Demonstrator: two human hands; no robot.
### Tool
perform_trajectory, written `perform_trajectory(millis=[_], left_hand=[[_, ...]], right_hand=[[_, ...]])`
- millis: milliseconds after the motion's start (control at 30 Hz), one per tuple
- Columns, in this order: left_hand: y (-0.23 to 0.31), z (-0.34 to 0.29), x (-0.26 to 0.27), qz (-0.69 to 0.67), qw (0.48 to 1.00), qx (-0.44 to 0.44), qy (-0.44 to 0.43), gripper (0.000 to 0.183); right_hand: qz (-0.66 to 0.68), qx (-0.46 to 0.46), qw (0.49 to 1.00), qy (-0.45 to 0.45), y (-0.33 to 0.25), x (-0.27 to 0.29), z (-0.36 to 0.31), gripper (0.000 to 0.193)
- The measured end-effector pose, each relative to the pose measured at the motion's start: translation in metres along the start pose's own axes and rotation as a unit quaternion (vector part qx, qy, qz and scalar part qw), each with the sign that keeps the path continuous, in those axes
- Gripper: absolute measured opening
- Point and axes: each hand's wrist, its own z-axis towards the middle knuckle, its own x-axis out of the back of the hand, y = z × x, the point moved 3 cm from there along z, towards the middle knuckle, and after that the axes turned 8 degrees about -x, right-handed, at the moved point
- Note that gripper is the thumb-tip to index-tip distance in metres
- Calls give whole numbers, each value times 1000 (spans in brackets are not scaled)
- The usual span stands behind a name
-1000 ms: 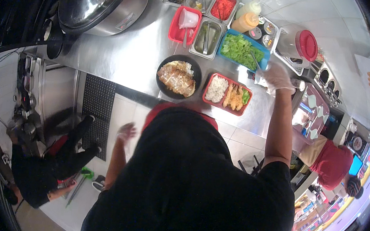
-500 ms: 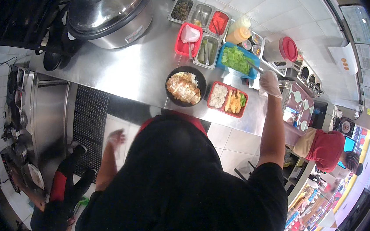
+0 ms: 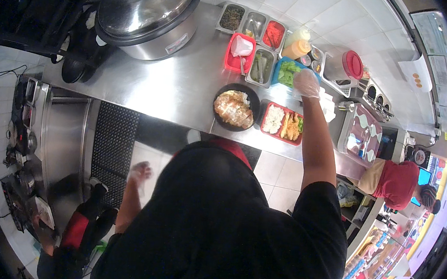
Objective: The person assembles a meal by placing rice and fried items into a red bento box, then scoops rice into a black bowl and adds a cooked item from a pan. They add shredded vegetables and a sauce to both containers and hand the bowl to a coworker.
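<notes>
My right hand (image 3: 307,84), in a clear plastic glove, reaches over the right side of a blue tub (image 3: 278,72) of green lettuce (image 3: 288,71). Its fingers point down and look closed; whatever they hold is hidden beneath the hand. My left hand (image 3: 140,171), gloved too and slightly blurred, hangs at my side over the floor, fingers apart and holding nothing. At the counter's front edge sits a red bento box (image 3: 282,139) with white rice, golden fried pieces and some green. Left of it stands a black bowl (image 3: 224,122) of sauced food topping rice.
A large steel cooker (image 3: 153,32) stands at the back left. Steel pans (image 3: 233,19) and a red tub (image 3: 236,61) line the wall beside squeeze bottles (image 3: 297,49). One person (image 3: 397,184) is at far right, another (image 3: 77,227) at lower left.
My right hand has moved left and in over the lettuce tub; the tongs seen at it earlier are out of sight. The counter has shifted slightly right in view. My left hand stays low.
</notes>
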Motion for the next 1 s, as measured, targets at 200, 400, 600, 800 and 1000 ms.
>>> perform_trajectory(millis=[200, 400, 600, 800, 1000], left_hand=[[-8, 1, 6, 37, 999, -21, 9, 44], [-33, 22, 34, 18, 998, -19, -55, 58], [-10, 44, 34, 21, 999, 19, -37, 48], [41, 64, -16, -21, 990, 110, -80, 20], [45, 54, -25, 139, 990, 4, 19, 41]], right_hand=[[32, 11, 999, 10, 37, -34, 17, 30], [308, -121, 943, -28, 80, -23, -32, 27], [385, -195, 902, 16, 97, -8, -56, 29], [366, -153, 917, 51, 102, 41, -70, 27], [443, -167, 881, 30, 79, 108, -107, 26]])
